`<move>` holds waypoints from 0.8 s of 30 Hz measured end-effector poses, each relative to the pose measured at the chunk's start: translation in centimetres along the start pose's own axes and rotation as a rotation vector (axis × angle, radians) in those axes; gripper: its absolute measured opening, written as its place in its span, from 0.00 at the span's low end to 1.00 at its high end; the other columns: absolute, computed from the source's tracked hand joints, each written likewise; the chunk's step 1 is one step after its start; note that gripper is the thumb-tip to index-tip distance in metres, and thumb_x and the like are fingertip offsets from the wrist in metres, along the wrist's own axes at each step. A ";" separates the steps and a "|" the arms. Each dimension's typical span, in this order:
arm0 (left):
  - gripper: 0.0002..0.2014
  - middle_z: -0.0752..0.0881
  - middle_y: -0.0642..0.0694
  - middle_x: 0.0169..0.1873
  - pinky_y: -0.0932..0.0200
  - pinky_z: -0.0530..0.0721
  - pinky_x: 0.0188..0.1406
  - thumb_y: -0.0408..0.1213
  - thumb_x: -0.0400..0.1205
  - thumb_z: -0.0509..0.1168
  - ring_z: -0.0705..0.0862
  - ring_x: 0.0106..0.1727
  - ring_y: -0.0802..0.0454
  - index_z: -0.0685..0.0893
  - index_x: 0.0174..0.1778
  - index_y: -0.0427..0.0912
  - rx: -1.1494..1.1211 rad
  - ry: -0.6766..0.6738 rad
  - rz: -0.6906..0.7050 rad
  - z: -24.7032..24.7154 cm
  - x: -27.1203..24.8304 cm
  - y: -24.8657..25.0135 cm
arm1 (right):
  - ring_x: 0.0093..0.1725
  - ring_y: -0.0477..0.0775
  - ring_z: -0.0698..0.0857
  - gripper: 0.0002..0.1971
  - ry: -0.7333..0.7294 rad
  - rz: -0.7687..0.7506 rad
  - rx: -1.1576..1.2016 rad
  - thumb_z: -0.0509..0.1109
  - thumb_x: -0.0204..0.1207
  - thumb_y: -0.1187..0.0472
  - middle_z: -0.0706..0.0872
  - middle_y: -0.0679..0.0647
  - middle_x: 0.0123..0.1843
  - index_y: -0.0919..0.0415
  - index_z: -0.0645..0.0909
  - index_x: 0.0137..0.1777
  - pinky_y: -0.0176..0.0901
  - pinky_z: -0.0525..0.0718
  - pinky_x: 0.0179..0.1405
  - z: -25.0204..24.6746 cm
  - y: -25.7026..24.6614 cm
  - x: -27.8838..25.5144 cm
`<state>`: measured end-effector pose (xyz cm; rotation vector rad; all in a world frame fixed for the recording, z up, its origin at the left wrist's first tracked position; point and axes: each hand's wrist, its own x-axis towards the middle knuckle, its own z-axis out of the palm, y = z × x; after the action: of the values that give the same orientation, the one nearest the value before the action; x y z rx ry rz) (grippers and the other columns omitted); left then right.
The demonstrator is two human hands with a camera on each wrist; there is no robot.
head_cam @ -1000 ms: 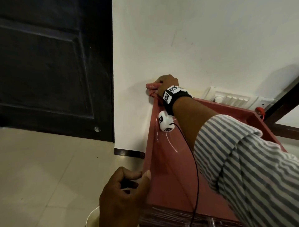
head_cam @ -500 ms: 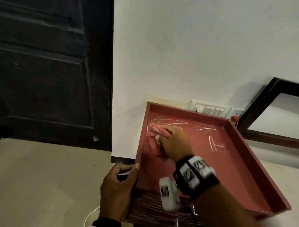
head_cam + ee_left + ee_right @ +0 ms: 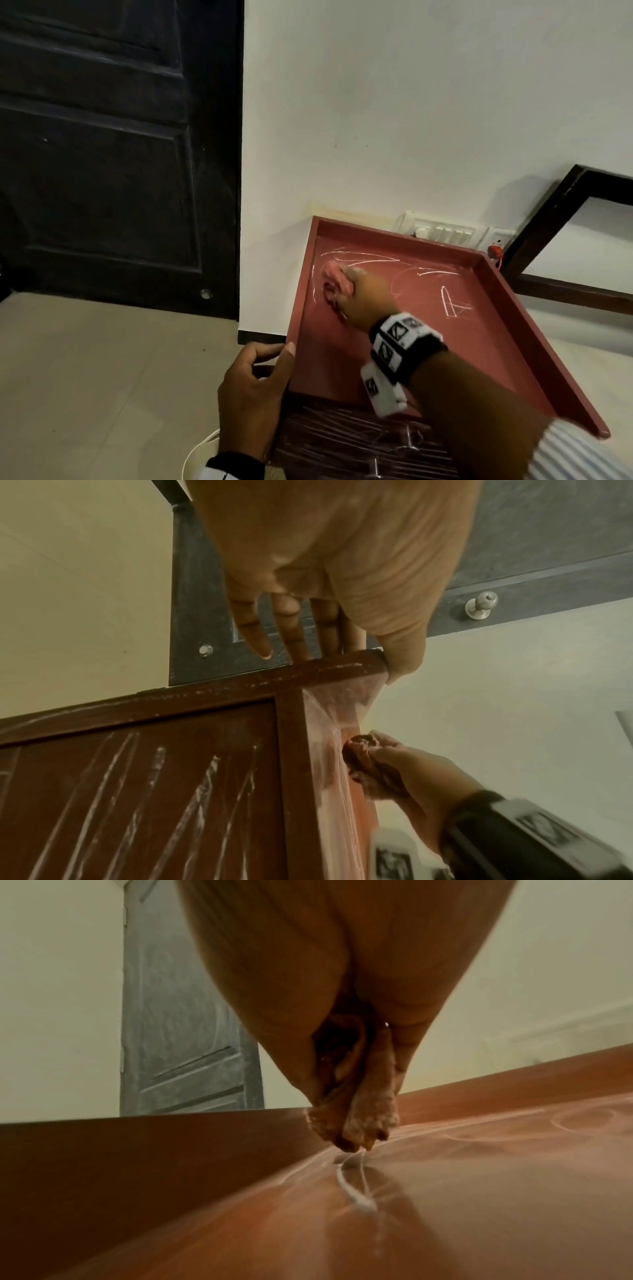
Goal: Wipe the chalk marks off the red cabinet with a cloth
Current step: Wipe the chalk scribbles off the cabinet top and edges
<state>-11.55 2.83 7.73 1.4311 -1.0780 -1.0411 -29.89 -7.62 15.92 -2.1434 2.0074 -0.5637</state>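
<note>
- No brand or label can be read; the only writing is white chalk marks (image 3: 452,303) scrawled on the red cabinet (image 3: 462,342), one at about 3 o'clock of the wiping hand shaped roughly like a letter A.
- The right hand (image 3: 368,298) clenches a bunched pink cloth (image 3: 334,279), which sticks out at 10 o'clock of the knuckles and presses on the cabinet's recessed top near its left wall.
- The left hand (image 3: 253,394) grips the cabinet's near-left corner, thumb on the rim, fingers curled round the outside.
- A second ago the right hand and cloth were at the far-left corner by the wall; they have since come nearer along the left side, while the left hand has kept its grip.
</note>
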 end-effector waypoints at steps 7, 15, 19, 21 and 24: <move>0.09 0.90 0.73 0.44 0.57 0.89 0.44 0.57 0.77 0.77 0.88 0.46 0.72 0.90 0.47 0.59 -0.025 -0.011 0.010 0.1 1.2 -0.6 | 0.61 0.65 0.85 0.21 -0.104 0.083 -0.201 0.66 0.81 0.57 0.86 0.60 0.63 0.59 0.76 0.74 0.49 0.84 0.61 2.8 0.3 14.0; 0.26 0.91 0.70 0.45 0.65 0.83 0.39 0.71 0.60 0.67 0.89 0.47 0.69 0.91 0.45 0.60 -0.037 -0.011 0.016 0.2 1.2 -0.5 | 0.59 0.63 0.86 0.11 -0.183 0.123 -0.394 0.65 0.80 0.63 0.87 0.60 0.59 0.65 0.84 0.56 0.44 0.82 0.49 4.3 0.9 18.4; 0.17 0.91 0.69 0.45 0.62 0.85 0.41 0.66 0.73 0.73 0.88 0.47 0.71 0.90 0.46 0.59 -0.031 -0.010 0.015 0.1 0.9 -0.2 | 0.64 0.62 0.84 0.18 -0.263 0.051 -0.375 0.66 0.79 0.59 0.85 0.56 0.65 0.58 0.82 0.68 0.49 0.84 0.64 2.7 0.4 13.9; 0.12 0.92 0.64 0.44 0.58 0.88 0.44 0.59 0.77 0.73 0.89 0.46 0.68 0.90 0.47 0.57 -0.022 -0.006 0.007 0.3 0.8 0.0 | 0.64 0.60 0.85 0.19 -0.283 0.002 -0.352 0.65 0.76 0.57 0.86 0.54 0.66 0.56 0.83 0.66 0.50 0.83 0.65 2.0 -0.4 10.0; 0.08 0.92 0.64 0.43 0.53 0.92 0.48 0.55 0.80 0.73 0.90 0.47 0.61 0.89 0.47 0.57 -0.016 0.025 -0.006 0.6 0.5 0.2 | 0.47 0.54 0.90 0.21 -0.164 -0.117 -0.280 0.58 0.67 0.54 0.91 0.51 0.51 0.52 0.89 0.54 0.41 0.87 0.50 1.6 -1.2 3.3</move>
<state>-12.06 2.19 7.78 1.4320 -1.0459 -1.0307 -28.11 -11.00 15.42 -2.3871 1.9809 -0.1184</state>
